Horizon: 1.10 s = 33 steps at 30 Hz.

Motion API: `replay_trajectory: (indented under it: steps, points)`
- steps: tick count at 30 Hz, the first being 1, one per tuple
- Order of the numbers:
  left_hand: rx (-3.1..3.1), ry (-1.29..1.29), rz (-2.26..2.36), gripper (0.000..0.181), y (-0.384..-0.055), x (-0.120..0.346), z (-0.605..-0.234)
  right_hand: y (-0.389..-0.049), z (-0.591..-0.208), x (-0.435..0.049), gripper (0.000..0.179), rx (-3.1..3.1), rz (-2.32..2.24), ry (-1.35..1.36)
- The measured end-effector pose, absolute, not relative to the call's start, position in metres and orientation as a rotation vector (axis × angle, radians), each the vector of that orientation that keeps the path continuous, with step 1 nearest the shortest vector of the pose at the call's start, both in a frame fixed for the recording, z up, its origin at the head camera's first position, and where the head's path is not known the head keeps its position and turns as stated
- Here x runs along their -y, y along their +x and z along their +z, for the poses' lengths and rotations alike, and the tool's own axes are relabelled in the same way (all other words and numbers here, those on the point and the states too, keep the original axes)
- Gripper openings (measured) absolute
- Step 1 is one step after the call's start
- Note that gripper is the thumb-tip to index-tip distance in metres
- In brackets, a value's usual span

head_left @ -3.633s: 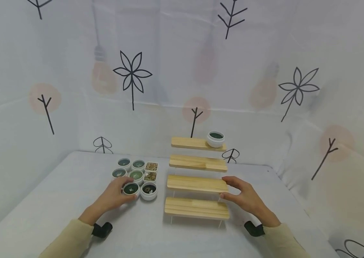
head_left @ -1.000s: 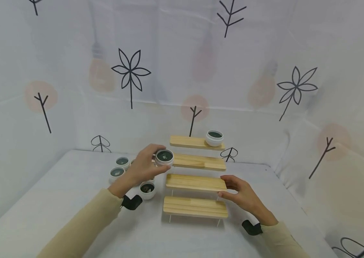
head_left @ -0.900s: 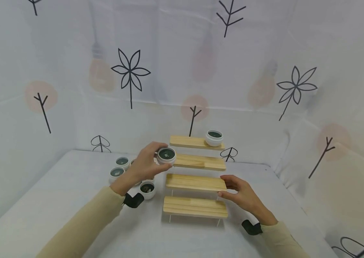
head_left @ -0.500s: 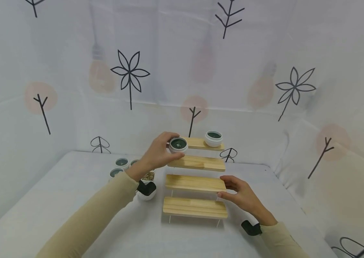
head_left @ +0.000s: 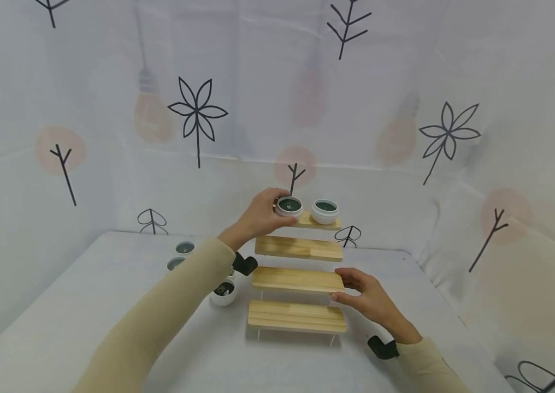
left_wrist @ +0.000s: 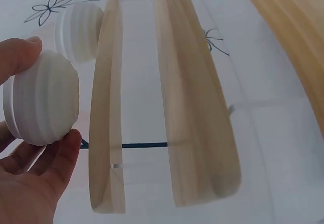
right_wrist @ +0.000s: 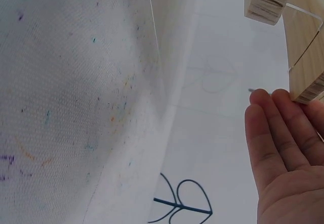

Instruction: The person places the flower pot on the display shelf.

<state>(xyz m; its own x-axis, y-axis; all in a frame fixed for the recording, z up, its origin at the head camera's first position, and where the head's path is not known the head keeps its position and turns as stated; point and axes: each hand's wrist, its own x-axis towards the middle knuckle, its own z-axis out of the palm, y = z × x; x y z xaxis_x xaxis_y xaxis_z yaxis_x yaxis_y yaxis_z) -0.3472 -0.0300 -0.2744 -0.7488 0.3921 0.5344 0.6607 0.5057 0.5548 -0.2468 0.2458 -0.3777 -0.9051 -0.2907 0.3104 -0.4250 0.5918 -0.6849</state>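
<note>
In my left hand (head_left: 260, 214) is a small round white pot (head_left: 289, 207) with a dark green inside, pinched between thumb and fingers. The pot is at the left part of the top board of a tiered wooden stand (head_left: 297, 279), and the left wrist view shows it close by the top board's edge (left_wrist: 105, 107). A matching white pot (head_left: 325, 212) sits at the right end of that board. My right hand (head_left: 373, 297) holds the right end of the third board down, thumb at the front edge and fingers at the back; in the right wrist view its fingertips meet the wood.
On the left, more white pots (head_left: 185, 248) stand on the white-covered table, partly hidden by my left sleeve. A white pot with dark contents (head_left: 223, 293) stands just left of the stand. A white patterned cloth (head_left: 238, 131) hangs behind and at both sides.
My left hand has picked up a pot from the front of the group and carried it right and up to the top board. The right hand has stayed at the stand's end.
</note>
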Motion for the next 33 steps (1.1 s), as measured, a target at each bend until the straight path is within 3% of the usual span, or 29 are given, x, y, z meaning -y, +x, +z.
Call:
replay_trajectory:
  steps: [9, 33]
  points:
    - [2.455, -0.856, -1.142, 0.067, -0.366, 0.018, -0.278, -0.27, -0.407, -0.26, 0.062, 2.619, 1.232, 0.616]
    - [2.517, -0.831, -1.182, 0.067, -0.37, 0.009, -0.276, -0.27, -0.406, -0.262, 0.061, 2.61, 1.24, 0.629]
